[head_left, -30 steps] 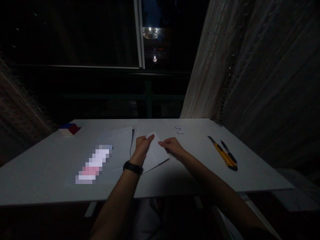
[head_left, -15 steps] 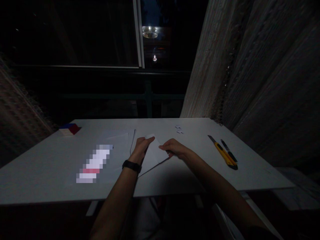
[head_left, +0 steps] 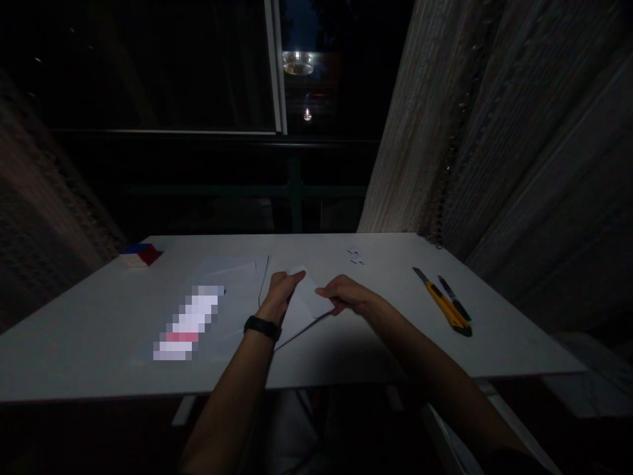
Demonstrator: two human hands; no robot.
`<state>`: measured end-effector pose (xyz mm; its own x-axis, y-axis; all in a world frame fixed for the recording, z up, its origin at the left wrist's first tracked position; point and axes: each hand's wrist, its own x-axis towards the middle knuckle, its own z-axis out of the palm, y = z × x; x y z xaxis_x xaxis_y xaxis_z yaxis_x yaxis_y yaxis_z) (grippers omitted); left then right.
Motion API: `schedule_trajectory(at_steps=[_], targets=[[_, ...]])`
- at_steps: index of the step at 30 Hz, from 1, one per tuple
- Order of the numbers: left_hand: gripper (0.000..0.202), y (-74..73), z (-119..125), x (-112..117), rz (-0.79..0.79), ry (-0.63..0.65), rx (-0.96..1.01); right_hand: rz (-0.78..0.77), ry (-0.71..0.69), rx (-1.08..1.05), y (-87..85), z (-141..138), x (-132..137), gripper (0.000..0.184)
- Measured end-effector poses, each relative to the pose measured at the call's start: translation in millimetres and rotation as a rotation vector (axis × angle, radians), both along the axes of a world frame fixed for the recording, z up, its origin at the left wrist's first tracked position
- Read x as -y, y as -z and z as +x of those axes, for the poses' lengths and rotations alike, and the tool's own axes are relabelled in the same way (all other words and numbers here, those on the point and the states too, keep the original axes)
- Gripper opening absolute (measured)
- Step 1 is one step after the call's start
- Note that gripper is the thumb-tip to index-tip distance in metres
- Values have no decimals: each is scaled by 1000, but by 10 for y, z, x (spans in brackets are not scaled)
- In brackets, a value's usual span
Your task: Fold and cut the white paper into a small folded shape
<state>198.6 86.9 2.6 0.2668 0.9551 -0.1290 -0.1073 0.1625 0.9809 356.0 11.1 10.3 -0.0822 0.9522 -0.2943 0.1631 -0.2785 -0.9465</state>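
Note:
A white sheet of paper (head_left: 307, 300) with a folded-over part lies near the front middle of the table, between both hands. My left hand (head_left: 281, 290), with a dark band on its wrist, grips the paper's far left part, thumb on top near the upper corner. My right hand (head_left: 343, 293) pinches the paper's right edge between thumb and fingers, lifting that side slightly. The fingers under the paper are hidden. More white sheets (head_left: 240, 277) lie flat just left of my left hand.
A yellow utility knife (head_left: 448, 303) with its blade out and a black marker (head_left: 453, 297) lie at the right. Small marked paper scraps (head_left: 355, 256) sit farther back. A blue, red and white cube (head_left: 140, 254) stands at the far left. A bright pixelated object (head_left: 190, 323) lies on the left.
My right hand has shifted very slightly with the paper's edge, and the folded part looks a little different. My left hand keeps its hold. The view has moved slightly.

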Motion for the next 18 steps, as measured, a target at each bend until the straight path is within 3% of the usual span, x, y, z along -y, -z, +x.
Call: schedule_trajectory(at_steps=[11, 15, 18], targets=[[37, 5, -29, -17, 21, 0, -23, -118, -154, 15, -75, 71, 53, 36], [42, -57, -26, 46, -21, 175, 26, -60, -35, -43, -70, 133, 28, 32], [40, -96, 5, 91, -28, 180, 23, -14, 91, -38, -72, 157, 8, 28]])
